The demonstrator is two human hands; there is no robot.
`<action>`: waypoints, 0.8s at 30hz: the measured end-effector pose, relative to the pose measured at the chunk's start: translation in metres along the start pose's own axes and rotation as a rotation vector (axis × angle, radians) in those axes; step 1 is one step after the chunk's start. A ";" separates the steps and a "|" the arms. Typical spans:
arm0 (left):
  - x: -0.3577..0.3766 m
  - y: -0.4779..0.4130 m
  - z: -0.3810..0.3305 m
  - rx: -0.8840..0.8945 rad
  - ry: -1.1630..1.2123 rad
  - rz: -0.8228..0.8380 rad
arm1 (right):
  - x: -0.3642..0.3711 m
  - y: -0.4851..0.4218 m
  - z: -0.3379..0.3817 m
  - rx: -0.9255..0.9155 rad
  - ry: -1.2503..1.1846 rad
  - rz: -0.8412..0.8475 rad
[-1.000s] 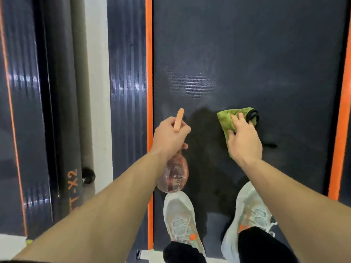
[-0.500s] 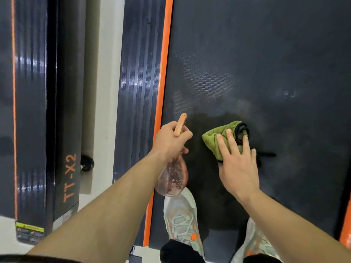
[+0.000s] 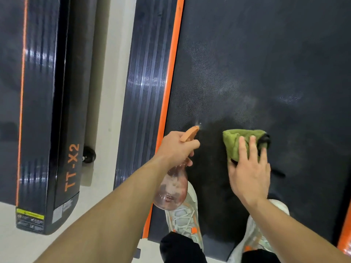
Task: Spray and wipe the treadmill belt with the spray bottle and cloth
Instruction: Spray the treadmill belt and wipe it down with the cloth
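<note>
Near the left edge of the treadmill belt [image 3: 266, 54], the person's left hand [image 3: 175, 147] is gripping the neck of a spray bottle [image 3: 171, 188], fingers curled tight round it below the orange spray head [image 3: 190, 133]. The head is pointing away from the person over the belt, and the clear, pinkish body is hanging down below the fist, above the left shoe [image 3: 185, 223]. Just to the right of it, the right hand [image 3: 248, 173] is lying flat on a folded green cloth [image 3: 235, 141], fingers straight and spread, pressing it onto the belt and not curling round it. A black loop [image 3: 265, 141] is sticking out at the cloth's far right corner. Beyond the nozzle and the cloth, a pale, damp-looking sheen [image 3: 218, 92] is showing on the dark textured surface.

Both shoes are standing at the near end of the belt, the right shoe [image 3: 255, 238] below the right forearm. An orange stripe [image 3: 171, 73] is running along the belt's left edge, with a ribbed dark side rail [image 3: 144, 82] outside it. Across a strip of pale floor [image 3: 115, 54], a second machine [image 3: 47, 111] marked TT-X2 is sitting parallel.
</note>
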State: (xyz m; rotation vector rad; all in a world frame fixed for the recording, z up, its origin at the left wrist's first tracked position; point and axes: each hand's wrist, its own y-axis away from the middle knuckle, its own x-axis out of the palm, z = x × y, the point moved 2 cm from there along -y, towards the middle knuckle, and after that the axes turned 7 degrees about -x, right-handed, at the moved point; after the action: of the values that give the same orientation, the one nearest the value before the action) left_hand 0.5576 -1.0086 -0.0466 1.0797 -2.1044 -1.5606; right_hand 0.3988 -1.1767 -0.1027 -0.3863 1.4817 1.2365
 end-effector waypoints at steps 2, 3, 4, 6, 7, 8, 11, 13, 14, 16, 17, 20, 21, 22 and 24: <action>0.008 -0.003 -0.008 0.024 -0.044 0.013 | 0.008 0.013 -0.017 0.160 -0.075 -0.015; 0.011 -0.005 -0.012 0.030 -0.049 0.028 | 0.009 0.017 -0.023 0.194 -0.105 -0.011; 0.013 -0.006 -0.015 0.034 -0.042 0.045 | 0.009 0.018 -0.026 0.190 -0.117 0.001; 0.010 -0.011 -0.020 0.048 -0.009 0.039 | 0.007 0.013 -0.025 0.122 -0.112 0.020; 0.008 -0.013 -0.021 0.057 0.028 0.012 | 0.004 0.005 -0.022 0.069 -0.096 0.003; 0.005 -0.014 -0.021 0.066 0.086 -0.021 | -0.002 -0.008 -0.019 -0.005 -0.067 -0.026; -0.004 -0.017 -0.026 0.094 0.215 -0.095 | -0.024 -0.089 -0.008 -0.248 -0.050 -0.138; -0.010 -0.021 -0.028 0.115 0.196 -0.121 | -0.047 -0.159 0.006 -0.247 -0.105 -0.224; -0.016 -0.023 -0.029 0.128 0.171 -0.133 | -0.058 -0.189 0.014 -0.215 -0.125 -0.255; -0.025 -0.024 -0.033 0.137 0.139 -0.159 | -0.058 -0.208 0.036 -0.202 -0.073 -0.294; -0.028 -0.024 -0.036 0.132 0.130 -0.177 | -0.050 -0.196 0.044 -0.286 -0.004 -0.305; -0.037 -0.019 -0.045 0.111 0.156 -0.221 | -0.019 -0.129 0.053 -0.829 0.183 -0.122; -0.039 -0.018 -0.047 0.111 0.170 -0.217 | -0.019 -0.121 0.048 -0.988 0.242 -0.054; -0.040 -0.017 -0.047 0.114 0.174 -0.210 | -0.026 -0.128 0.046 -1.092 0.276 0.013; -0.042 -0.017 -0.041 0.123 0.185 -0.205 | -0.045 -0.172 0.054 -1.104 0.319 0.021</action>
State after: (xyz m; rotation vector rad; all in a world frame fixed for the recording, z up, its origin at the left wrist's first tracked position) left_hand 0.6185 -1.0090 -0.0397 1.4633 -2.0399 -1.3685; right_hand 0.5771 -1.2165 -0.1367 -1.3383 0.9073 2.0042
